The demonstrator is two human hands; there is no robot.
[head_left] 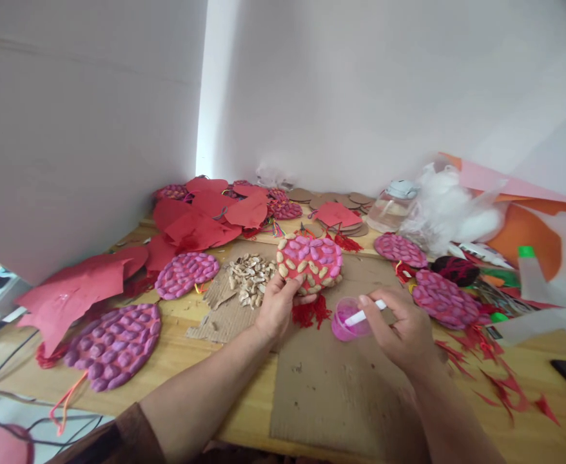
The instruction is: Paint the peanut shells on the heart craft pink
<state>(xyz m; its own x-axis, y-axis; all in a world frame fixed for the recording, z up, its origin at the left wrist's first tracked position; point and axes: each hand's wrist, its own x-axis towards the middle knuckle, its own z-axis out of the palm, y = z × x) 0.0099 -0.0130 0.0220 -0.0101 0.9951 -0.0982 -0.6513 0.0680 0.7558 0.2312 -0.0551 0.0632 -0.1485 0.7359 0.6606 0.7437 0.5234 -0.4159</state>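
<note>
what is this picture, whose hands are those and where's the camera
There's no machine here: these are a person's two bare hands, seen by a camera worn on that person's head, looking forward and down. The left hand holds a red piece covered in what look like peanut shells, some pink-purple, others bare. The right hand holds a white stick, its lower end at a small cup of pink liquid. On the wooden table lie cardboard, a heap of loose shells, red cutouts and similar shell-covered pieces.
</note>
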